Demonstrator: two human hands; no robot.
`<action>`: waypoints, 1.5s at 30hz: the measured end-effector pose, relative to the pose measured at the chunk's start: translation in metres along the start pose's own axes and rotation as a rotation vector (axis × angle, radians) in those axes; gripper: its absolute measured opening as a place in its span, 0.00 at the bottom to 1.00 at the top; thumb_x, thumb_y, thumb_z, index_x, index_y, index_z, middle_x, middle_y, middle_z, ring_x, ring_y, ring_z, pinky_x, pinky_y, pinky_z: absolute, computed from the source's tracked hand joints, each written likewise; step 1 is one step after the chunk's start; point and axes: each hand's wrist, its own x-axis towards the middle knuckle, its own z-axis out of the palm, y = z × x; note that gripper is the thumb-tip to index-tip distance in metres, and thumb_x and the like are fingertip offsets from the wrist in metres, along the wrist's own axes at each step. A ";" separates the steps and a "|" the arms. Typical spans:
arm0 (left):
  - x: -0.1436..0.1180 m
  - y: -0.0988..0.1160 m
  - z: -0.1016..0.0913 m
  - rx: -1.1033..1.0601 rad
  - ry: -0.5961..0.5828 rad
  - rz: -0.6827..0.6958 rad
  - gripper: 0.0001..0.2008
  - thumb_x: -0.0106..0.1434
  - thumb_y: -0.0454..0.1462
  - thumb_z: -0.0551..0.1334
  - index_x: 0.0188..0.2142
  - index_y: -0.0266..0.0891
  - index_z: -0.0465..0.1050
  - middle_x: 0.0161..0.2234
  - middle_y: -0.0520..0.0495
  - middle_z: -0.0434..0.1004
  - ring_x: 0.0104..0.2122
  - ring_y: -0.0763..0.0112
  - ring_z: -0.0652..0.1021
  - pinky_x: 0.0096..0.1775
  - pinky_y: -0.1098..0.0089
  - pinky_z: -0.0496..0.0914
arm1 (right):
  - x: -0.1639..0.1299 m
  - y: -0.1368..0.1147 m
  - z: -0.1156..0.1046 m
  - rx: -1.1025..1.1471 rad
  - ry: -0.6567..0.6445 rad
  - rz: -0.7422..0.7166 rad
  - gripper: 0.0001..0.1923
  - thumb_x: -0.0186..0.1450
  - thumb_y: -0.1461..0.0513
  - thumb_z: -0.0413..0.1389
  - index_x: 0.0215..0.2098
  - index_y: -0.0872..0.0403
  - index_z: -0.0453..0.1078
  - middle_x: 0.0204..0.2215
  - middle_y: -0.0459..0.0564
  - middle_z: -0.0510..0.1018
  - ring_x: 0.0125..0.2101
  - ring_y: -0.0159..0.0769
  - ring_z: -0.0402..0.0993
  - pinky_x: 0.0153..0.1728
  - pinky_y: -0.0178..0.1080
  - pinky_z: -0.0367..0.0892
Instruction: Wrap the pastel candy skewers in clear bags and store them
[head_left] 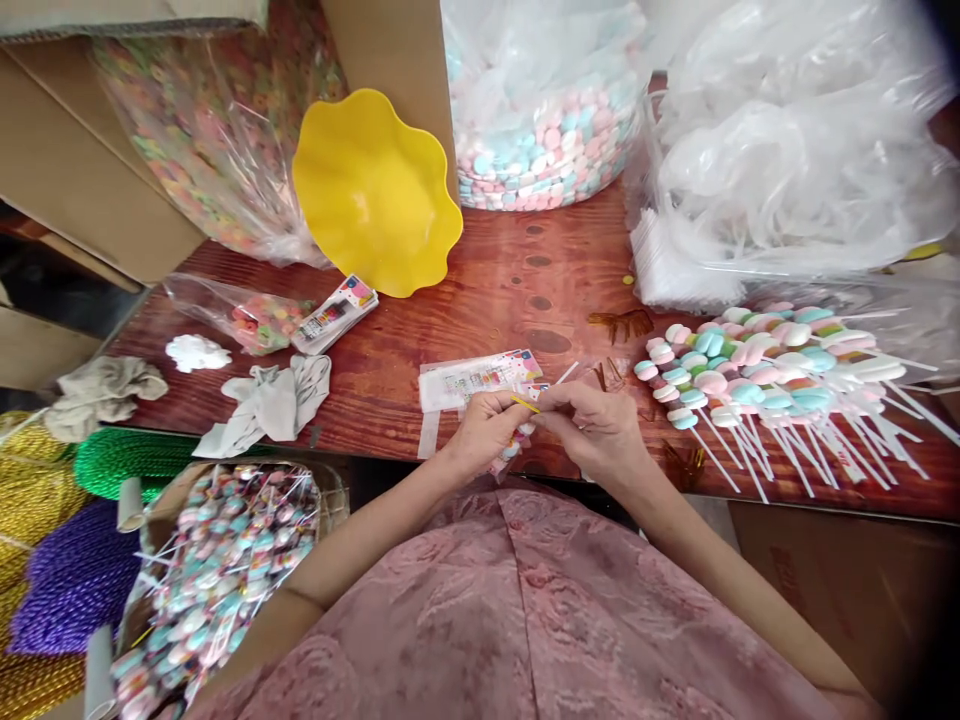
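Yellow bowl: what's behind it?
Behind the yellow bowl stand a cardboard panel and a clear bag of pastel candies. The bowl covers the panel's base and the tabletop there.

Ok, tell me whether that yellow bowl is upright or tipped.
Tipped. The yellow bowl leans on its side against the cardboard, its empty inside facing the camera.

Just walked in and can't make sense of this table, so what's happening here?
A person's left hand and right hand meet at the table edge, pinching a thin yellow tie around a wrapped candy stick. Unwrapped candy sticks lie to the right; a box of wrapped ones sits lower left.
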 end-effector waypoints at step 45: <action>0.004 -0.015 -0.003 -0.282 0.039 -0.038 0.17 0.47 0.48 0.71 0.25 0.36 0.73 0.19 0.55 0.69 0.15 0.81 0.67 0.18 0.77 0.58 | -0.015 0.025 0.026 -0.302 0.078 -0.244 0.40 0.66 0.70 0.52 0.72 0.42 0.44 0.56 0.53 0.75 0.42 0.36 0.81 0.41 0.39 0.77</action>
